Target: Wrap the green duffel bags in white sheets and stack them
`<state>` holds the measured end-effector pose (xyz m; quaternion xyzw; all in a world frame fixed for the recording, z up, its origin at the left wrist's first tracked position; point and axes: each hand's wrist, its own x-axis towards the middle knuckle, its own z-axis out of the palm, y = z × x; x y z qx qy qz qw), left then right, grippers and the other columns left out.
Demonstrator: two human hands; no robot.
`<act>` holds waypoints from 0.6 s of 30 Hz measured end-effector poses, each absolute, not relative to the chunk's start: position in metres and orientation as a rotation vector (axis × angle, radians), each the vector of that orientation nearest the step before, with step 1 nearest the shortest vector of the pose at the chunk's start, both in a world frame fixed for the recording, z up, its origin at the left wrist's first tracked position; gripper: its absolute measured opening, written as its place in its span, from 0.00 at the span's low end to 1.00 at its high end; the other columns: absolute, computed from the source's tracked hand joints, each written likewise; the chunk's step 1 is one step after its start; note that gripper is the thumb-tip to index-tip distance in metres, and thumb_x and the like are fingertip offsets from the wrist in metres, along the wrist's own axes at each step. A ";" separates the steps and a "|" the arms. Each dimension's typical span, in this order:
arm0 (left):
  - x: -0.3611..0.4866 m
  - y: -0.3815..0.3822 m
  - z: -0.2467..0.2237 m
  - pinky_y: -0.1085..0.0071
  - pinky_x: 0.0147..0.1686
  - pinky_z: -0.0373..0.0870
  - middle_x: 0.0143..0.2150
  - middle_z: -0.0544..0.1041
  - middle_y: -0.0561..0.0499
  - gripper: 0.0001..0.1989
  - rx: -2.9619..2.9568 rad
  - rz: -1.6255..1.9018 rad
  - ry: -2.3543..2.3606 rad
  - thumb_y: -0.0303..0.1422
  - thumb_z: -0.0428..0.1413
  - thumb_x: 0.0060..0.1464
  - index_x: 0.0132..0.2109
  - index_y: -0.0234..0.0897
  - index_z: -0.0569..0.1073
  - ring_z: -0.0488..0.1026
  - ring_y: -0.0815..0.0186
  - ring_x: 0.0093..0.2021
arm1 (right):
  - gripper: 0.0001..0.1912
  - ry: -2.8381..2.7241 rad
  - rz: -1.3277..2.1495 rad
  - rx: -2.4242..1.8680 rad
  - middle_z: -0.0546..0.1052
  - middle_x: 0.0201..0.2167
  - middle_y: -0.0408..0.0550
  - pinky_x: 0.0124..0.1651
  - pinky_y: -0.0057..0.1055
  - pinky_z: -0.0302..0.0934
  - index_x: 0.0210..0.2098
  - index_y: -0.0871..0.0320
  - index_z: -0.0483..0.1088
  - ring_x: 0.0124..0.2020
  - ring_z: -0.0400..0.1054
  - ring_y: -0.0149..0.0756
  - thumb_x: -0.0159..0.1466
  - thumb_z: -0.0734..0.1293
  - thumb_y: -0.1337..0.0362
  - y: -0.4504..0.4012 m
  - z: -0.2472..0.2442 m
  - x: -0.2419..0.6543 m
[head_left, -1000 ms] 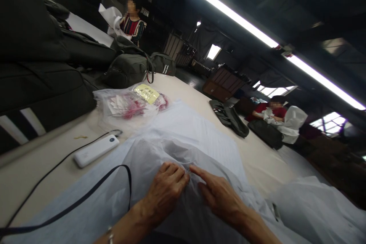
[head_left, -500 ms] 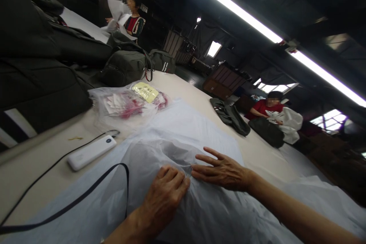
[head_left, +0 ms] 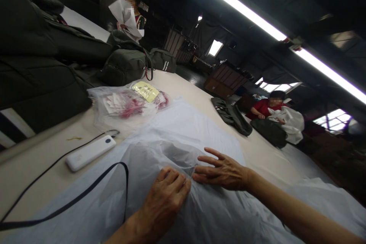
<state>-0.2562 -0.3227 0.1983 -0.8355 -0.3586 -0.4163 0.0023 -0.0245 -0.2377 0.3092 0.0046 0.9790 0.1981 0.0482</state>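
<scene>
Head view: the left hand (head_left: pixel 168 198) is curled with its fingers bunched at a fold in the grey film (head_left: pixel 200 213), a narrow grip with film gathered at the fingertips; the right hand (head_left: pixel 224 169) is spread wide, palm down, its lower fingertips on or just above the film beside that fold, holding nothing. The film lies on the near part of the table (head_left: pixel 183 84), directly under both hands and over a pale blue sheet (head_left: pixel 185 122). Step in hand, in this inspector's judgement: working the film at the fold, left hand securing, right hand flattening. The next move would call for a steady left pinch and light, even pressure from the right, since thin film of this kind is likely to crease or slip. Containers: beyond the film sits a clear plastic bag (head_left: pixel 105 122), holding red and white items (head_left: pixel 130 108), with a yellow label (head_left: pixel 145 91) on top. Dark bags (head_left: pixel 126 66) stand along the left side, contents out of sight. A white power bank (head_left: pixel 90 153) and a dark strap (head_left: pixel 74 200) lie left of the hands. Whether the film is itself a bag, and what it covers, cannot be made out through its cloudy surface
</scene>
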 end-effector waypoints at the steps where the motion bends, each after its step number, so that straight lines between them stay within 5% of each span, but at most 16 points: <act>1: -0.256 -0.323 0.198 0.61 0.47 0.59 0.37 0.72 0.50 0.11 -2.612 -1.304 -1.124 0.28 0.45 0.66 0.49 0.35 0.71 0.65 0.61 0.39 | 0.21 2.976 0.593 0.011 0.76 0.54 0.35 0.75 0.51 0.31 0.59 0.49 0.66 0.65 0.58 0.39 0.69 0.61 0.69 -0.237 0.310 -0.024; 9: -0.255 -0.324 0.198 0.60 0.48 0.60 0.37 0.73 0.50 0.12 -2.569 -1.296 -1.125 0.28 0.45 0.66 0.49 0.35 0.72 0.67 0.61 0.39 | 0.22 2.860 0.533 -0.021 0.62 0.67 0.37 0.74 0.54 0.25 0.62 0.50 0.62 0.73 0.39 0.43 0.69 0.60 0.68 -0.232 0.318 -0.016; 14: -0.255 -0.323 0.196 0.59 0.50 0.60 0.38 0.74 0.50 0.12 -2.528 -1.306 -1.117 0.28 0.45 0.66 0.49 0.35 0.72 0.68 0.61 0.40 | 0.24 2.862 0.458 -0.005 0.61 0.67 0.39 0.73 0.56 0.23 0.64 0.52 0.60 0.73 0.37 0.42 0.69 0.60 0.69 -0.230 0.319 -0.013; 18: -0.255 -0.322 0.193 0.58 0.50 0.60 0.38 0.73 0.49 0.11 -2.544 -1.257 -1.091 0.28 0.47 0.65 0.50 0.35 0.71 0.68 0.61 0.40 | 0.26 2.890 0.358 -0.030 0.65 0.65 0.40 0.73 0.55 0.33 0.64 0.51 0.59 0.72 0.39 0.39 0.68 0.60 0.70 -0.225 0.324 -0.012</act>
